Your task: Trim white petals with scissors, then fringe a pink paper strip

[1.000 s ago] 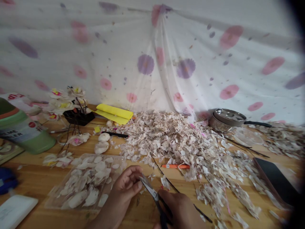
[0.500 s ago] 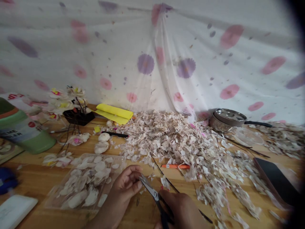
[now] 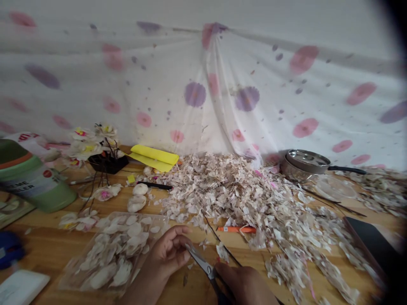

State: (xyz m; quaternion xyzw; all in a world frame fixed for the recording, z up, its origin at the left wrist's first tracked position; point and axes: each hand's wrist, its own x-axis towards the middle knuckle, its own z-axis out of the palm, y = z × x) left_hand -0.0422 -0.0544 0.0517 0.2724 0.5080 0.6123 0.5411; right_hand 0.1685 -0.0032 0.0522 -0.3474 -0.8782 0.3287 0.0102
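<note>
We sit before a wooden table [image 3: 54, 241] backed by a sheer white curtain [image 3: 203, 84] printed with pink and purple blooms, which falls to the table's far edge at twelve o'clock. A broad heap of pale, petal-like scraps [image 3: 229, 190] fills the middle and spreads toward three o'clock, leaving open wood mainly along the near edge. A steel pan [image 3: 307, 163] sits at two o'clock, and a black tablet [image 3: 372, 245] lies at the right edge at four o'clock. At ten o'clock stand a green bottle [image 3: 34, 180] and an artificial orchid in a black pot [image 3: 108, 163], with folded yellow paper [image 3: 154, 158] toward twelve o'clock. A clear plastic bag of white petals [image 3: 111, 254] lies at eight o'clock, just beside our left hand [image 3: 162, 260]. Our hands work at six o'clock, and the bottom of the frame cuts off the right hand [image 3: 244, 286]. It closes around the scissors [image 3: 203, 266], whose nearly closed steel blades point toward ten o'clock. Our left fingers [image 3: 178, 250] press together at the blade tips, pinching something too small to tell. A thin black wire [image 3: 222, 241] runs down from the heap to just beside the blades, and an orange marker [image 3: 237, 229] lies near it.
</note>
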